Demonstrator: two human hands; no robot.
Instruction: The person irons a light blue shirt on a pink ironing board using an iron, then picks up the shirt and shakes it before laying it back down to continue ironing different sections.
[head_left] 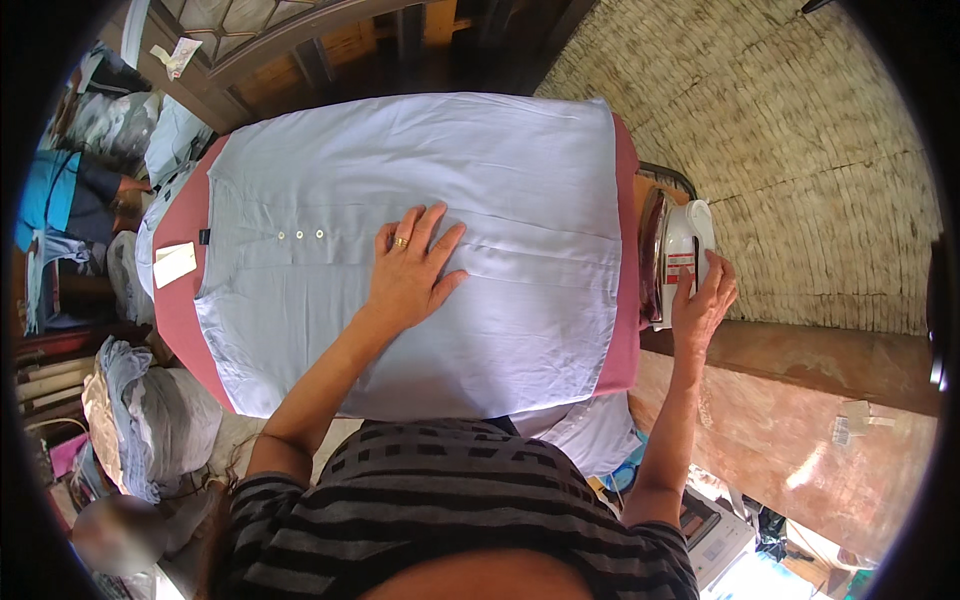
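A pale blue-grey garment [530,320] with three small buttons down its front lies spread across the ironing board [626,190], which has a maroon cover. My left hand [405,275], with a ring on one finger, rests flat on the cloth near the middle, fingers spread. Beyond the board's right end, a white steam iron [678,235] sits on its rest, its metal soleplate side toward the board. The fingers of my right hand [705,300] are curled round the iron's handle. A white paper tag [175,264] lies by the garment's neckline.
A dark wooden piece with slats [400,50] stands behind the board. Woven matting [790,180] covers the right wall, above a brown wooden panel [800,420]. Piled clothes [165,420] are heaped at the left. A grey appliance [715,540] is at lower right.
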